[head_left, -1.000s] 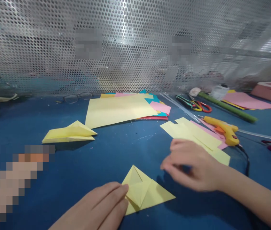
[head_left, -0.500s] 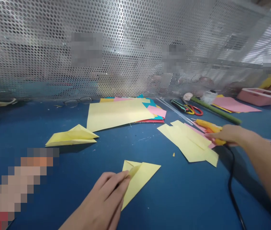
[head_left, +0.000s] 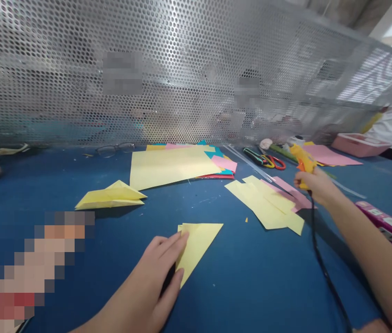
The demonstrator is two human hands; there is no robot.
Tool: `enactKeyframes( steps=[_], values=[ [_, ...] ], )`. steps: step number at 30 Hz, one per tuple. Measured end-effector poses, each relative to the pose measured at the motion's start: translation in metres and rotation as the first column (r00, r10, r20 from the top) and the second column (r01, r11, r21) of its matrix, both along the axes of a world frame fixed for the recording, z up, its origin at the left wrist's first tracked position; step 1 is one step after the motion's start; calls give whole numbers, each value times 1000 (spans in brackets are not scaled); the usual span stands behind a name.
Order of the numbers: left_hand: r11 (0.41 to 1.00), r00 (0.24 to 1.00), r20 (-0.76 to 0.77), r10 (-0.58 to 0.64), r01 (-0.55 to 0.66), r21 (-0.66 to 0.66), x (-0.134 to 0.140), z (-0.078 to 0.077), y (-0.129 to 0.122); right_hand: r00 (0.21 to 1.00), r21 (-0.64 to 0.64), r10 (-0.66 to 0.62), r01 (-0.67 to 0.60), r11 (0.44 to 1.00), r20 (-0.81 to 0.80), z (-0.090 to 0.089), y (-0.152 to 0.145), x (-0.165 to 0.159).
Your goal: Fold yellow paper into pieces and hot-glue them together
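Note:
A yellow glue gun (head_left: 303,165) is in my right hand (head_left: 315,184), lifted above the table with its nozzle tilted up and left. Its black cord hangs down toward the table's front edge. My left hand (head_left: 163,266) holds a folded yellow paper (head_left: 199,245) against the blue table, fingers on its left part and thumb at its lower edge. The paper's left part is hidden under the fingers. Beyond it, to the left, lies another folded yellow paper piece (head_left: 113,196). Cut yellow sheets (head_left: 268,203) overlap pink paper (head_left: 298,194) below the glue gun.
A large yellow sheet (head_left: 168,166) covers coloured papers at the back. Scissors (head_left: 274,162), a cutter (head_left: 254,156) and clear glue sticks (head_left: 249,162) lie right of it. A pink basket (head_left: 360,145) and a magenta box (head_left: 385,223) stand right. A perforated metal screen (head_left: 182,74) closes the back.
My right hand has raised the glue gun off the papers and turned its nozzle upward. Under my left hand, the raised flap of the folded paper now lies flat.

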State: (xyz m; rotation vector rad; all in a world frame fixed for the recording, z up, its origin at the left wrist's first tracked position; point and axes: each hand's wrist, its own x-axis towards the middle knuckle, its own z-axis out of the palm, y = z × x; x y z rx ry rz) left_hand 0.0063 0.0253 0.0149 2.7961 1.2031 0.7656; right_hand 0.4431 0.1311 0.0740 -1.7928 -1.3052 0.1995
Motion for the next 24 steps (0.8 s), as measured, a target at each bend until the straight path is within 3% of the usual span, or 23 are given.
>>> enactKeyframes(
  steps=[5,10,14,19,24],
  values=[
    [999,998,44,47,-47,0,1,-9,3,974,-54,120,-133,990,-195,7,7,-46],
    [998,1000,-16,17,-16,67,6,-9,1,963,-121,180,-206,971,-198,-5,20,-102],
    [979,981,-192,-19,57,194,8,-2,-5,969,-123,206,-223,967,-139,-22,17,-131],
    [945,933,-361,21,100,312,8,11,-11,978,-34,209,-208,978,27,-32,9,-130],
    [929,933,-358,47,91,359,8,3,-12,950,-43,261,-257,965,171,-31,12,-114]
  ],
)
